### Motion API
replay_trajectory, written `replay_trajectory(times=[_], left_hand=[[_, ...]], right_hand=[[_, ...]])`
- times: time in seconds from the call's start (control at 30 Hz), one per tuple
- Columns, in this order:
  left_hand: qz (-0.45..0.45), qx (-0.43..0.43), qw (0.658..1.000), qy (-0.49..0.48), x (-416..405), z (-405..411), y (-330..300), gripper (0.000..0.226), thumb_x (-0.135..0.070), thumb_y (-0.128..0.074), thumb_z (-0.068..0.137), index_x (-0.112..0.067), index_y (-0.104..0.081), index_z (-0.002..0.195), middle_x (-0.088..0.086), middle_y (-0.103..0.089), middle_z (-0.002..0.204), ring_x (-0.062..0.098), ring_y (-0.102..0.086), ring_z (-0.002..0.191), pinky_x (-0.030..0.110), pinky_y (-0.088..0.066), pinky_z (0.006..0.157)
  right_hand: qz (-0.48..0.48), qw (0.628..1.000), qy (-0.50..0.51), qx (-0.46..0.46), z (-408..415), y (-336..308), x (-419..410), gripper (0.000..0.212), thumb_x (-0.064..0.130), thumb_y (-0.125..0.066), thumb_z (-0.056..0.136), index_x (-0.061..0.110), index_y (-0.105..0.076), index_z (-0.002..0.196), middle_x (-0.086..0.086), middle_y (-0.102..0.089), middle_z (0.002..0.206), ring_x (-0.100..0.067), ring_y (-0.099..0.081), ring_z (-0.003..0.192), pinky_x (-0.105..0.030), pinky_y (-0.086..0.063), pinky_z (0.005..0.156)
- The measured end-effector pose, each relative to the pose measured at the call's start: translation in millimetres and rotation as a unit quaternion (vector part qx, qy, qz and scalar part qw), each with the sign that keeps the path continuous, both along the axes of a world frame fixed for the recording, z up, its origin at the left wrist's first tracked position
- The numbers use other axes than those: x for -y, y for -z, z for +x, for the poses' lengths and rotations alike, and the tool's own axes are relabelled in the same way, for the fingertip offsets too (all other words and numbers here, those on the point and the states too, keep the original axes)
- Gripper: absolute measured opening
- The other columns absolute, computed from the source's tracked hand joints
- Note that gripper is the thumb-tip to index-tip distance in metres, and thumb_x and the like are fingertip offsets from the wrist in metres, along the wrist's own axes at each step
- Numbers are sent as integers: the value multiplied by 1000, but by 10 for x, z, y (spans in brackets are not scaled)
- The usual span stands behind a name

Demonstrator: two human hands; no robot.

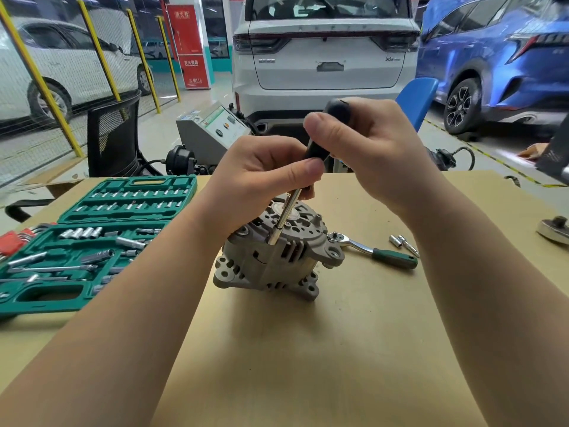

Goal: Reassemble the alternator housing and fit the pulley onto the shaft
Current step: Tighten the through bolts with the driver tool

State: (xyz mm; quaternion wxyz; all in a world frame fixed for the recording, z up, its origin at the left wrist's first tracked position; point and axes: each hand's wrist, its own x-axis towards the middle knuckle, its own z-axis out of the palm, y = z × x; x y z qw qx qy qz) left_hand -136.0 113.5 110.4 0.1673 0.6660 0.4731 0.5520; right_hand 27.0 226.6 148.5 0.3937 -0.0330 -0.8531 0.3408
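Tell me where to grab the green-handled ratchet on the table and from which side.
Take the ratchet by its green grip, coming from above at its right end. It lies flat on the table with its head close against the alternator housing, while the handle points away to the right, with bare table around it.

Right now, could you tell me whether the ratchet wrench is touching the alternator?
Cannot tell. In the head view the ratchet wrench head lies right beside the alternator mounting ear, with no clear gap or contact visible.
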Motion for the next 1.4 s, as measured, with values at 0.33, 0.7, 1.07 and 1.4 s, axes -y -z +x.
replay_trajectory(times=[0.33,0.7,1.07,1.4], left_hand=[[-9,17,999,-25,-30,-49,29,42,-29,-73,97,13,-71,100,9,-72,75,31,-71,68,47,-61,69],[-29,37,998,38,-8,-124,31,18,-21,-66,102,-12,-81,99,11,-75,83,31,-74,73,35,-60,71],[38,33,998,43,11,-182,62,18,-21,-67,100,-26,-85,101,0,-78,89,23,-75,80,34,-60,75],[-233,-202,919,-246,-87,-305,87,10,-54,-75,95,-47,-82,95,-22,-79,98,1,-74,92,24,-59,75]], right_hand=[[-24,988,137,-67,-146,50,149,54,36,-65,98,24,-45,50,10,-37,45,-8,-39,47,-29,-31,52],[-59,996,-63,8,-75,80,10,40,34,-71,101,4,-72,75,8,-66,56,-11,-67,55,-18,-51,60],[-3,998,45,-32,-156,99,267,44,47,-71,97,21,-67,63,3,-64,52,-21,-69,53,-43,-55,52],[-175,960,160,-149,328,-28,-580,26,38,-64,98,21,-63,78,-6,-67,75,-18,-67,62,-32,-55,58]])
